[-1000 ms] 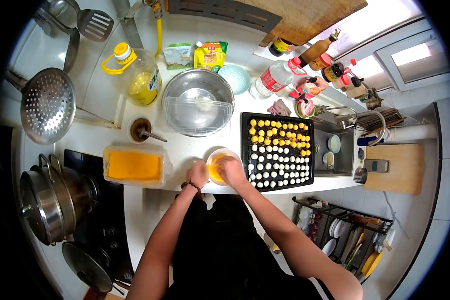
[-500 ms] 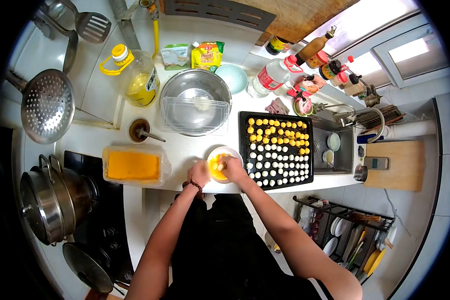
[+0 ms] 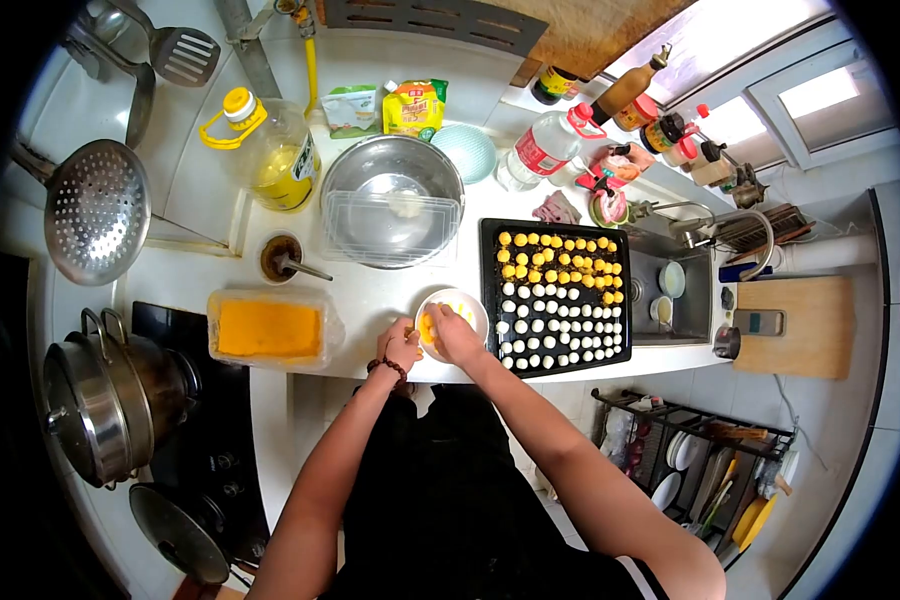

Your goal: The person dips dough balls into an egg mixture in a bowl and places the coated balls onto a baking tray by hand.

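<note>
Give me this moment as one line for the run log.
left hand: beside bowl | right hand: over bowl | tray: yellow balls, white balls

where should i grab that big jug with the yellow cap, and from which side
Probably best by the yellow handle just below the cap, coming from the left: its loop juts out that way from the neck of the jug, while the metal bowl crowds the jug's right side.

Left: skimmer point(image 3: 98, 212) and slotted turner point(image 3: 184, 56) located at the wall point(image 3: 190, 150); steel pot point(image 3: 95, 400) positioned on the black stove point(image 3: 217, 415). Right: sink point(image 3: 688, 327) containing two small vessels point(image 3: 672, 280); wooden board point(image 3: 805, 340) located beyond it.
</note>
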Tool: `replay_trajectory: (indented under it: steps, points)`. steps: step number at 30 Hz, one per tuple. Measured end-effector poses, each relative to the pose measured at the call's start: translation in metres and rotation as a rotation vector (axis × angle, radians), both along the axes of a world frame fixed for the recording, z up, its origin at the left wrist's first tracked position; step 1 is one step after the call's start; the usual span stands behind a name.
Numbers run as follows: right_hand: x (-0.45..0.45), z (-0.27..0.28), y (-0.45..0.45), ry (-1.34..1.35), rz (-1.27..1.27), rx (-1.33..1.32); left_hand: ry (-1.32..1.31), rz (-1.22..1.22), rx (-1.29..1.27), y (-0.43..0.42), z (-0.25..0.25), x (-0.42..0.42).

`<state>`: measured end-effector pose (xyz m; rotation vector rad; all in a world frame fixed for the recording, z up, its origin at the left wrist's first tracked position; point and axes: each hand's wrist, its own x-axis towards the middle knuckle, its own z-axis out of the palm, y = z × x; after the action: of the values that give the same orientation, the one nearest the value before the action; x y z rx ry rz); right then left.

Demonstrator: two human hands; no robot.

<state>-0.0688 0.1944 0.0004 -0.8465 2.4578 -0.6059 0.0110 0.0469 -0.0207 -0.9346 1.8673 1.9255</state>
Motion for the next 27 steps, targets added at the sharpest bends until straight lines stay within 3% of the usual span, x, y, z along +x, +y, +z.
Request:
replay_trajectory:
  steps: [3, 5, 9, 11, 12, 13, 14, 15, 18, 21, 23, 27]
  points:
    - [-0.003, -0.001, 0.009, -0.019, -0.060, -0.121, 0.000, 0.029, -0.019, -0.001, 0.000, -0.001]
    - [-0.008, 0.021, 0.014, -0.163, -0.153, -0.022, 0.100, -0.156, -0.242, -0.003, 0.005, -0.001]
    - [-0.017, 0.046, 0.009, -0.161, -0.238, -0.196, 0.092, -0.142, -0.233, -0.002, -0.008, 0.000]
    - [-0.018, 0.034, 0.011, -0.115, -0.177, -0.191, 0.227, -0.391, -0.565, -0.006, -0.018, 0.000]
    - [-0.019, 0.037, 0.009, -0.071, -0.113, -0.185, 0.227, -0.390, -0.566, -0.005, -0.011, 0.000]
    - [-0.017, 0.041, 0.008, -0.071, -0.111, -0.187, 0.180, -0.259, -0.410, -0.003, -0.004, 0.000]
    - [-0.014, 0.045, 0.010, -0.021, -0.133, -0.015, 0.132, -0.125, -0.254, -0.002, 0.003, 0.000]
    - [-0.010, 0.051, 0.011, 0.030, -0.156, 0.159, 0.132, -0.122, -0.254, -0.002, 0.003, 0.001]
    - [0.007, 0.012, 0.017, 0.030, -0.054, 0.223, 0.142, -0.170, -0.300, 0.000, -0.003, -0.002]
    - [0.011, -0.008, 0.014, -0.008, -0.137, 0.123, 0.161, -0.162, -0.286, 0.000, -0.006, 0.002]
    - [0.009, -0.015, 0.017, -0.030, -0.192, 0.100, 0.033, 0.144, 0.027, 0.004, 0.000, 0.000]
    - [-0.008, 0.021, 0.022, -0.070, -0.258, -0.103, 0.080, 0.027, -0.109, 0.002, -0.026, 0.002]
